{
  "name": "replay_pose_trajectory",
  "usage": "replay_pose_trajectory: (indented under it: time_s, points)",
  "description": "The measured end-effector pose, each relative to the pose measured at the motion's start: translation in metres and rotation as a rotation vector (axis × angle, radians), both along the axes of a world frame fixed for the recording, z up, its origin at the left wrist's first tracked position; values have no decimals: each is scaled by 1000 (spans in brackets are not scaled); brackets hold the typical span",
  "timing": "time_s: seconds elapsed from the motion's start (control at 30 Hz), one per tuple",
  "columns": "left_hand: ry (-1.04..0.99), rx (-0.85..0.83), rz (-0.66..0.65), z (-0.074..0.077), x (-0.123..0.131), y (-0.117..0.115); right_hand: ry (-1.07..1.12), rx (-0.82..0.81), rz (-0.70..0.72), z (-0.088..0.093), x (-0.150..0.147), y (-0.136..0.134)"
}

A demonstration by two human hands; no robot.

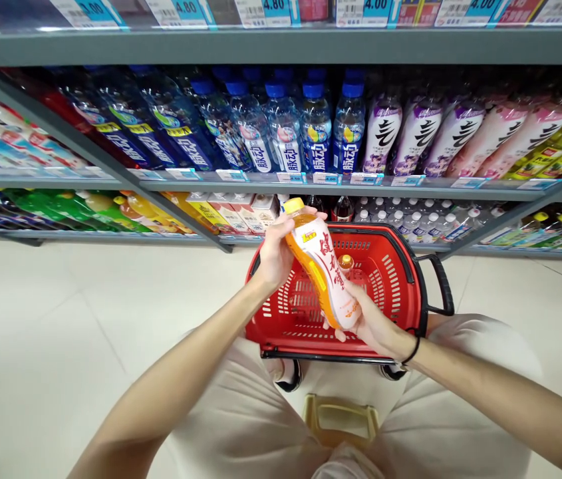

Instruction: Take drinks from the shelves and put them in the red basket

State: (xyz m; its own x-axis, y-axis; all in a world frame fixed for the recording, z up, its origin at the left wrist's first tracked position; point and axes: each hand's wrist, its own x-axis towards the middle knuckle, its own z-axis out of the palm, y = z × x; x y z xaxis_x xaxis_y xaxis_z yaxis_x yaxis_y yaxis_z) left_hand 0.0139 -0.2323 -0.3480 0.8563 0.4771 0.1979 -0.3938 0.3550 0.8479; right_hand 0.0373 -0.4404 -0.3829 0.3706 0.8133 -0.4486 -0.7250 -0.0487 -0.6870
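Observation:
I hold an orange drink bottle (323, 266) with a yellow cap and a white label in both hands, tilted over a red shopping basket (400, 293). My left hand (275, 249) wraps round its upper part near the cap. My right hand (368, 319) cups its base from below; a black band sits on that wrist. Another bottle with an orange cap (345, 261) lies inside the basket behind the one I hold.
Shelves of bottled drinks (310, 133) stand in front, with blue-capped, purple, pink and yellow bottles and price tags. Lower shelves (410, 216) hold more bottles and cartons. A yellow stool (340, 419) shows between my knees. Pale floor tiles spread to the left.

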Motion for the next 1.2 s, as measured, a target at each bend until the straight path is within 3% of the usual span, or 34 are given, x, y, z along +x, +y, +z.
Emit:
replay_pose_trajectory:
  time_s: [0.23, 0.47, 0.7, 0.9, 1.2]
  points:
    - [45, 29, 67, -7, 6, 2, 55, 56, 139, -2, 5, -4]
    - [121, -110, 115, -12, 14, 2, 75, 121, 205, 9, 11, -8]
    - [179, -212, 72, -22, 18, 5, 21, 151, 319, 21, 17, -11]
    - [217, -301, 27, -32, 24, 9, 43, 205, 300, 15, 14, -9]
    - [261, -299, -17, -33, 24, 18, -78, 211, 236, 10, 8, -8]
